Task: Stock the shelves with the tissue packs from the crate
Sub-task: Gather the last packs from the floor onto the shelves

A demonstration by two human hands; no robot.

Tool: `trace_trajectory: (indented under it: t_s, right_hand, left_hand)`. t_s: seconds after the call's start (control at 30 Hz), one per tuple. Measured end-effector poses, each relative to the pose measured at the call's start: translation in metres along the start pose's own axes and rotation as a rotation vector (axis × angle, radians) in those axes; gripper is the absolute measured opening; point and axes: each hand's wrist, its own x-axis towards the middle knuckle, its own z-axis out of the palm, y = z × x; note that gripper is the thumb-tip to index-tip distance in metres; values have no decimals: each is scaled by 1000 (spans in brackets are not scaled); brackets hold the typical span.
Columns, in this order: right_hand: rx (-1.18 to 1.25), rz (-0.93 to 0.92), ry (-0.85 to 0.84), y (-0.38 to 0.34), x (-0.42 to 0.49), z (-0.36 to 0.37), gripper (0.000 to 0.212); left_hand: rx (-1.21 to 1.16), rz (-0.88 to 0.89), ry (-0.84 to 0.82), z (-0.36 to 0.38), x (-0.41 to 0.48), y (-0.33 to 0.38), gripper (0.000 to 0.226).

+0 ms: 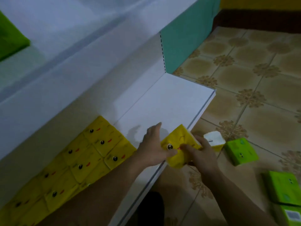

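We hold one yellow tissue pack (180, 146) between both hands at the front lip of the white shelf (166, 103): our left hand (154, 148) pinches its left end, our right hand (201, 150) clamps its right end. Its long axis seems to run along the shelf edge, though the view is soft. The bare shelf space lies just beyond our fingers, right of the stocked yellow packs (91, 154). Loose green packs (241, 151) lie on the tiled floor (244, 70); no crate shows
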Motion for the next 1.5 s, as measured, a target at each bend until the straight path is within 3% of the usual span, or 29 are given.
trace_trajectory:
  t_s: [0.1, 0.2, 0.33, 0.47, 0.53, 0.6, 0.7, 0.77, 0.87, 1.0, 1.17, 1.3, 1.5]
  right_hand:
    - [-33, -70, -19, 5, 27, 14, 52]
    - [-2, -126, -93, 4, 50, 30, 57]
    - [42, -95, -80, 11, 73, 34, 73]
    - [23, -30, -65, 32, 83, 23, 58]
    - [-59, 0, -51, 41, 85, 15, 55]
    - [-109, 38, -13, 46, 88, 6, 52]
    - [-138, 69, 17, 47, 92, -4, 47]
    - [-161, 69, 15, 48, 93, -5, 43]
    - [-199, 72, 20, 52, 92, -7, 29]
    - [-199, 143, 65, 62, 92, -19, 16]
    - [-162, 217, 201, 80, 93, -42, 18]
    - [-1, 288, 291, 99, 93, -56, 18]
    - [204, 388, 397, 134, 79, -77, 12]
  left_hand:
    - [329, 154, -83, 4, 26, 0, 132]
    - [379, 144, 17, 14, 60, 0, 131]
    - [256, -1, 165, 6, 112, -33, 129]
    - [288, -306, 231, -34, 163, -91, 128]
    - [529, -447, 207, -46, 174, -111, 117]
    - [777, -367, 151, -44, 177, -117, 95]
    - [820, -264, -84, -28, 182, -126, 73]
    - [792, -391, -183, -27, 184, -136, 87]
    - [786, -478, -136, -30, 180, -139, 97]
    - [828, -345, -35, -19, 168, -104, 61]
    - [613, 97, 103, 45, 151, -35, 47]
    - [413, 289, -24, 114, 149, 23, 61]
    - [340, 288, -94, 222, 175, 61, 99]
